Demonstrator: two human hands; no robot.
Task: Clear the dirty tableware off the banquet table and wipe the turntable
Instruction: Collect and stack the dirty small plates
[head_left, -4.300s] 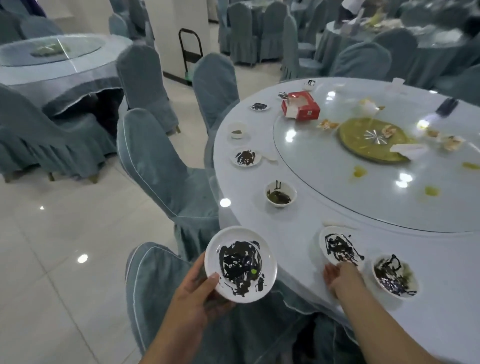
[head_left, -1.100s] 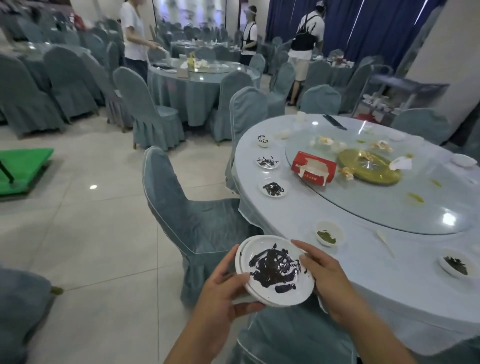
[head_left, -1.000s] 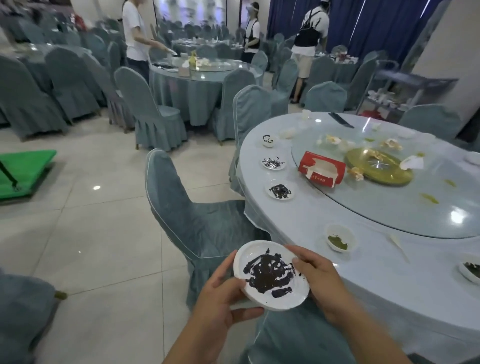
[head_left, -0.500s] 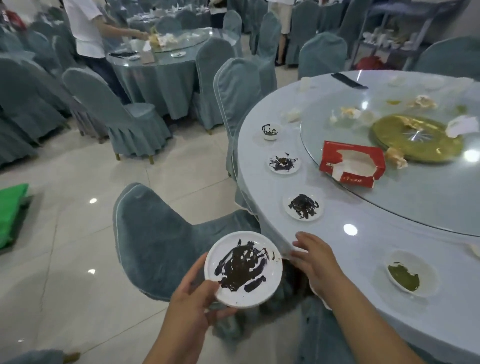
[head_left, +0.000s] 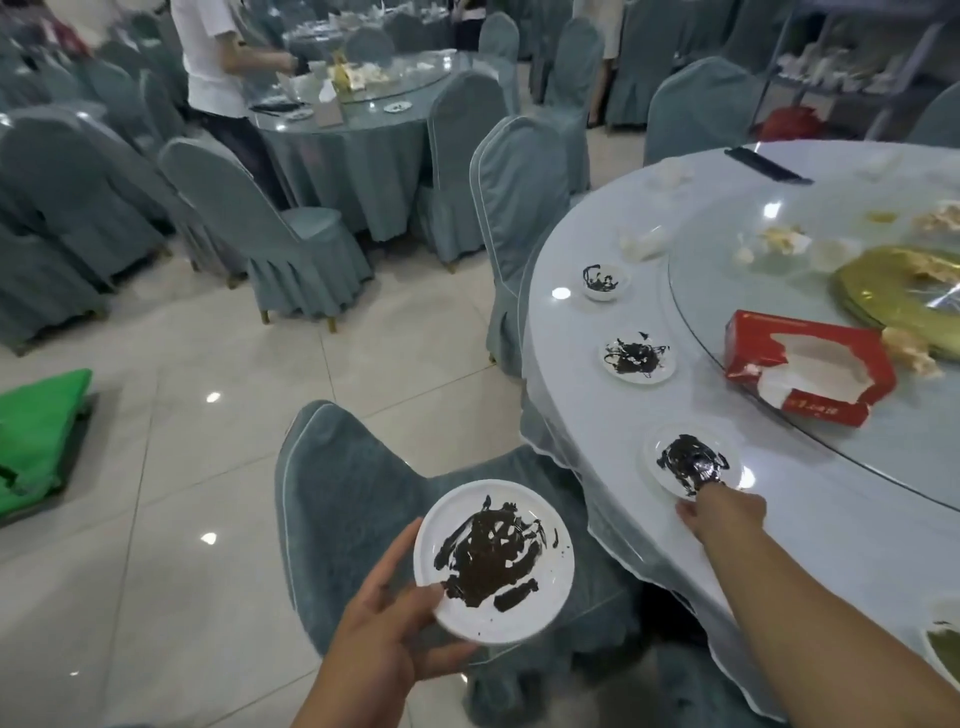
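At the table (head_left: 597, 415) edge, right hand (head_left: 724, 512) grasps the rim of a sauce-smeared plate (head_left: 691, 460). Left hand (head_left: 395, 618) grips a dirty plate (head_left: 493, 558) clear of the table. Risk: sauce under the fingertips could let the plate slip; stacking one-handed may tip the held plate.

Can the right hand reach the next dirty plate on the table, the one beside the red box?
Probably yes. The right hand is already at the nearest plate, and only bare tablecloth lies between it and the next plate. The red box sits off to the side.
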